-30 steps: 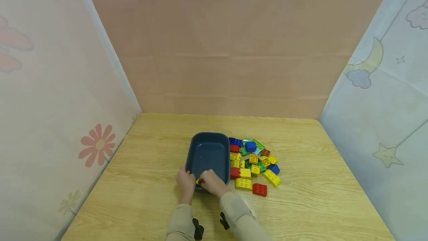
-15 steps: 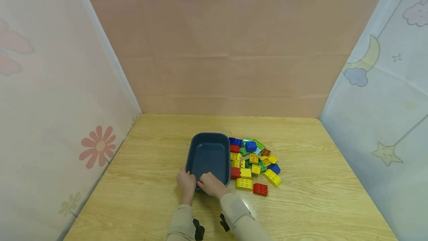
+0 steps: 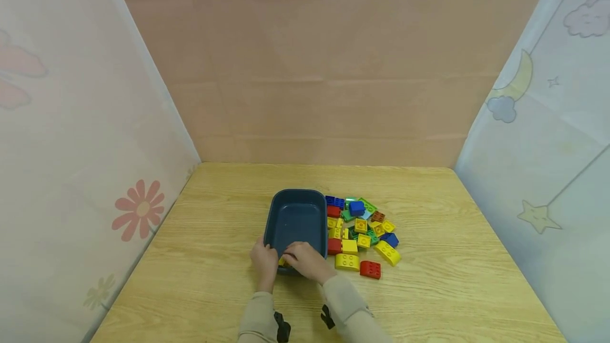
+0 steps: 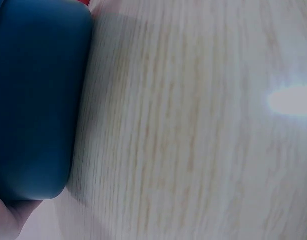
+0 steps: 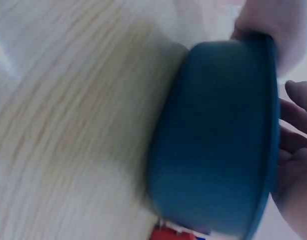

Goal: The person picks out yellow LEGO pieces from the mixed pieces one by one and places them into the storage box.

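A dark blue plastic bin [image 3: 299, 190] stands in the middle of the wooden table. My left hand [image 3: 264, 259] grips its rim at the near left corner; the right wrist view also shows that left hand [image 5: 276, 30] on the rim. Over the bin's near end is my right hand [image 3: 306, 260], fingers loosely bent. A bit of yellow, perhaps a toy brick [image 3: 282, 262], shows under its fingertips in the near left corner. In the right wrist view the right hand [image 5: 298, 145] appears behind the rim, with no brick visible between its fingers. The bin wall hides the lower fingertips.
A heap of large toy building bricks lies along the bin's right side, with yellow bricks [image 3: 349, 247], blue bricks [image 3: 357, 208] and green pieces among them. A red brick [image 3: 370, 269] lies nearest the front. Fabric walls enclose the table [image 3: 200, 258] at the back and sides.
My right hand has loosened from a tighter curl and shifted slightly right. The yellow piece, hidden half a second ago, shows again below its fingertips. The left hand stays on the rim.
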### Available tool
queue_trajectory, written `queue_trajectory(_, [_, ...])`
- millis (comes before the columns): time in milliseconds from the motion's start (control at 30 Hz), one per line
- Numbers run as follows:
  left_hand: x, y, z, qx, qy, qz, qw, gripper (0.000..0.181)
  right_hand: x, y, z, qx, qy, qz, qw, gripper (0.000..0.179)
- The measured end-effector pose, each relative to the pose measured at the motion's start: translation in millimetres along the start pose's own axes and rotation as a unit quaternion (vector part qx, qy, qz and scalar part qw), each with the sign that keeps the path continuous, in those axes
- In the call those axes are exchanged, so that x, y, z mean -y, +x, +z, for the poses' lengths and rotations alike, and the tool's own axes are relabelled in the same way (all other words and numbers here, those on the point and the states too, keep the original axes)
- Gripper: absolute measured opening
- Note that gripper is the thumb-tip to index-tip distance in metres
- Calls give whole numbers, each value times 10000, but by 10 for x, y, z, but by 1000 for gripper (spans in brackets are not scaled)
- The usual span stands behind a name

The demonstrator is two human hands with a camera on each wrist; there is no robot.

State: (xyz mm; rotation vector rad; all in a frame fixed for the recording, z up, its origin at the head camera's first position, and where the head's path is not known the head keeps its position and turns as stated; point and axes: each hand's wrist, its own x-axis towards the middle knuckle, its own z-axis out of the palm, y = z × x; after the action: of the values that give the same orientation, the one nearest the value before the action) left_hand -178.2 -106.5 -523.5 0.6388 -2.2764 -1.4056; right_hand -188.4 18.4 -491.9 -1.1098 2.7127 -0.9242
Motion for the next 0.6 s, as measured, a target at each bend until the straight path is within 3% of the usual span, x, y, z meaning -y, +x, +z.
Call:
queue_trajectory(200, [11, 15, 7, -73, 168, -56, 9998, 42, -30, -174, -188, -1015, 36, -113, 9948, 15])
queue_trajectory(333, [9, 32, 0, -119, 289, -69, 9995, 40, -45, -296, -305, -1568, 242, 81, 9873, 14])
queue_trajectory(600, [13, 18, 3, -14, 195, -37, 9998, 41, -180, -542, -452, -2649, 318, 703, 9612, 7])
